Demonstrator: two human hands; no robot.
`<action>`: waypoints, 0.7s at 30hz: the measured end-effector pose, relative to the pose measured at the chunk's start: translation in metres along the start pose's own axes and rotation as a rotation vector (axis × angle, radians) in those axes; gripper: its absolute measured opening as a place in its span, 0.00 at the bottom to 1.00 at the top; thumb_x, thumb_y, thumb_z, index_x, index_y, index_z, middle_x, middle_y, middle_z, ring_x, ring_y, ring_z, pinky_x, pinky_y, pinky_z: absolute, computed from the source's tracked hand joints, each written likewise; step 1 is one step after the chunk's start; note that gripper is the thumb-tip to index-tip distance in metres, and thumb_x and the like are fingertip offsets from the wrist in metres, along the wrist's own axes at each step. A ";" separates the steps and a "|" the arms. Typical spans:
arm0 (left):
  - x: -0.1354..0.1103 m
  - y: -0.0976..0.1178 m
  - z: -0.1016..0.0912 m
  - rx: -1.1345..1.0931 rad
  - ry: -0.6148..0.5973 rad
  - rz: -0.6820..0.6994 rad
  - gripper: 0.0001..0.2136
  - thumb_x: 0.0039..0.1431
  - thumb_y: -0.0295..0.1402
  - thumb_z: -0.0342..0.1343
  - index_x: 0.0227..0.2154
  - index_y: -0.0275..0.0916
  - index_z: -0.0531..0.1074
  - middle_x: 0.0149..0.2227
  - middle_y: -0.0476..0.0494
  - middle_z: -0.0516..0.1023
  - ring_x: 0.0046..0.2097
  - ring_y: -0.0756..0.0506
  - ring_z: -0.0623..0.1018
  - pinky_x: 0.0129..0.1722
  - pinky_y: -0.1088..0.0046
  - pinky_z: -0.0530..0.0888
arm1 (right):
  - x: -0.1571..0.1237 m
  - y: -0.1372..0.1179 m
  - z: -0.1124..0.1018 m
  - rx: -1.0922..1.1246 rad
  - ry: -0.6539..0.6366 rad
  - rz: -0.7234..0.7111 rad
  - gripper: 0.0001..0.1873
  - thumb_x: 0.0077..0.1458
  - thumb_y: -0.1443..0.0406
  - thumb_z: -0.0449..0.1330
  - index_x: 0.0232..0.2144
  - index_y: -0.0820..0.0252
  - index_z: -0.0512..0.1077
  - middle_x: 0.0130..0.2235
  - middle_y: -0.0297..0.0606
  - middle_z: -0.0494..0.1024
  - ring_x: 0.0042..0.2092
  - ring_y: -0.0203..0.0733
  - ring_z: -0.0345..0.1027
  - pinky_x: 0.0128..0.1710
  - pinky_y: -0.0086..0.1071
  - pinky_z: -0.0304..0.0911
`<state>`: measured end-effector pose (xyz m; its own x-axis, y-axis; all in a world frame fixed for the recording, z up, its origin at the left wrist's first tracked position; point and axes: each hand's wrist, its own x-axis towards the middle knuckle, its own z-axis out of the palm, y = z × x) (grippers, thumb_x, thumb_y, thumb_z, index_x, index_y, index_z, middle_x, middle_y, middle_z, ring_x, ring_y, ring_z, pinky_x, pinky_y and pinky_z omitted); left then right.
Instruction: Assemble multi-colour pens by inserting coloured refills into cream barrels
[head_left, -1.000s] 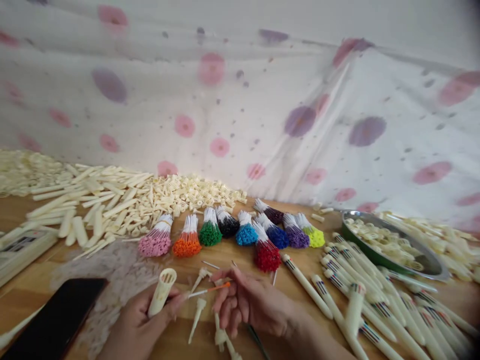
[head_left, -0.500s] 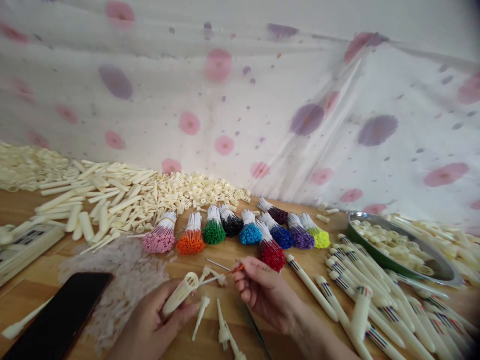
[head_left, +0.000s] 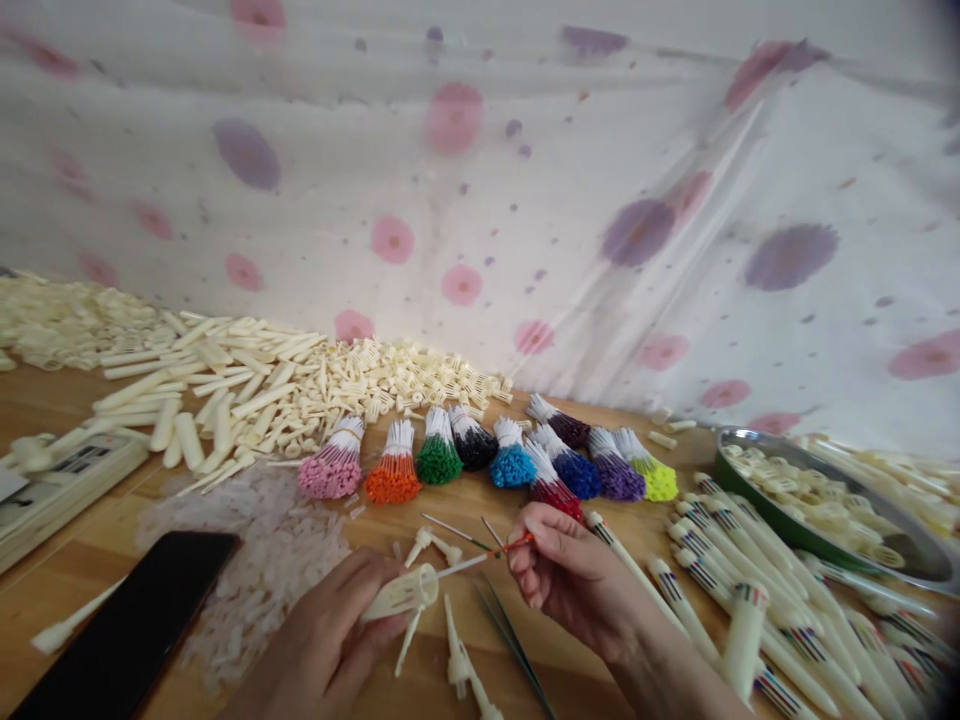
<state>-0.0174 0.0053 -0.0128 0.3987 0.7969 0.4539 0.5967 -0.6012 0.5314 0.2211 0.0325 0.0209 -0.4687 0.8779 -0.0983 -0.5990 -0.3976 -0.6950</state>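
My left hand (head_left: pixel 337 625) is wrapped round a cream pen barrel (head_left: pixel 397 597) with a slotted open end that points right. In the fingertips of my right hand (head_left: pixel 562 565) is an orange-tipped pen refill (head_left: pixel 517 545). Its white end reaches the barrel's mouth; how far inside it goes, I cannot tell. Two thin refills (head_left: pixel 454 530) show near my right fingers, and whether they lie on the table or are held is unclear. Tweezers (head_left: pixel 514 640) lie below my right hand. Small cream plunger-like parts (head_left: pixel 456 655) rest between the hands.
Refill bundles in several colours, such as orange (head_left: pixel 392 480) and green (head_left: pixel 439 460), stand across the table. Cream parts (head_left: pixel 247 375) are heaped behind. Multicolour pens (head_left: pixel 750 560) and a green-sided metal tray (head_left: pixel 757 510) lie right. A phone (head_left: pixel 127 625) and clear plastic pieces (head_left: pixel 255 560) lie left.
The barrel has turned more to the right in my left hand. My right hand has shifted right with the orange refill, and more of its white length shows. The view has swung slightly.
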 end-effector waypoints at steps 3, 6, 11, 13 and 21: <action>0.000 0.003 0.000 -0.053 -0.044 -0.033 0.11 0.58 0.31 0.51 0.44 0.47 0.68 0.41 0.49 0.79 0.43 0.47 0.78 0.40 0.79 0.74 | 0.001 0.004 0.002 0.004 -0.017 0.013 0.08 0.43 0.65 0.69 0.23 0.66 0.76 0.23 0.37 0.80 0.21 0.30 0.73 0.20 0.17 0.67; -0.001 0.004 0.001 -0.105 -0.039 -0.063 0.11 0.59 0.32 0.50 0.44 0.48 0.68 0.40 0.49 0.78 0.43 0.48 0.78 0.41 0.78 0.74 | 0.002 0.006 0.003 -0.002 -0.017 0.015 0.09 0.43 0.65 0.69 0.23 0.66 0.76 0.23 0.37 0.80 0.21 0.31 0.73 0.19 0.18 0.67; -0.001 0.001 0.001 -0.056 -0.100 -0.065 0.10 0.59 0.31 0.51 0.43 0.46 0.69 0.40 0.47 0.78 0.43 0.46 0.78 0.40 0.77 0.74 | 0.000 0.004 0.007 -0.028 -0.002 0.023 0.10 0.42 0.64 0.70 0.23 0.66 0.76 0.22 0.37 0.80 0.21 0.31 0.72 0.19 0.19 0.68; -0.001 0.000 0.001 -0.041 -0.124 -0.067 0.09 0.59 0.31 0.50 0.42 0.46 0.69 0.39 0.47 0.78 0.42 0.46 0.78 0.40 0.77 0.74 | -0.001 0.003 0.008 -0.039 -0.005 0.033 0.10 0.42 0.63 0.70 0.23 0.66 0.76 0.22 0.37 0.79 0.21 0.32 0.72 0.19 0.19 0.68; -0.001 0.002 0.003 -0.038 -0.090 -0.063 0.10 0.58 0.31 0.51 0.42 0.46 0.70 0.39 0.47 0.78 0.42 0.46 0.78 0.39 0.78 0.74 | -0.002 0.007 0.006 -0.042 -0.052 0.031 0.09 0.44 0.63 0.69 0.23 0.66 0.76 0.22 0.37 0.80 0.21 0.32 0.73 0.20 0.19 0.68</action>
<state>-0.0145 0.0034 -0.0137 0.4235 0.8341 0.3535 0.5964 -0.5504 0.5843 0.2139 0.0263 0.0210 -0.5200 0.8500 -0.0837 -0.5570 -0.4117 -0.7213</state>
